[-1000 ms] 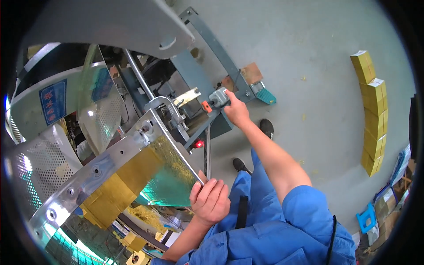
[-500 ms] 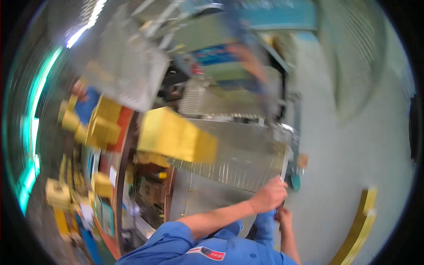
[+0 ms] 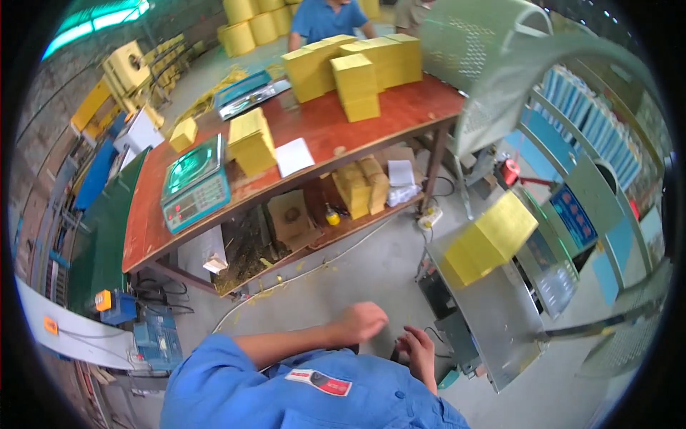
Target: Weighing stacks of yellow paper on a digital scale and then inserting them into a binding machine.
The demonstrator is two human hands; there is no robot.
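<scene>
In front of my chest my left hand (image 3: 361, 322) hangs above the floor, fingers loosely curled in, and no object shows in it. Close to its right, my right hand (image 3: 417, 349) has bent fingers standing apart and holds nothing. Neither hand touches anything. To the right, a block of stacked yellow paper (image 3: 493, 236) rests on the metal worktop of a machine (image 3: 500, 329). Ahead stands a red-topped table (image 3: 314, 129). On it are several yellow paper stacks (image 3: 357, 86), a teal digital scale (image 3: 196, 189) and a white sheet (image 3: 294, 156).
Below the tabletop, a shelf holds wrapped yellow bundles (image 3: 357, 189) and a small yellow bottle (image 3: 332, 215). A cable (image 3: 314, 263) runs along the floor. Perforated green guards (image 3: 493, 93) rise at the right. Behind the table is a person in a blue shirt (image 3: 325, 20).
My view has swung left, from the machine toward the red table. My left hand has come away from the worktop's edge, and both hands are now in front of my body.
</scene>
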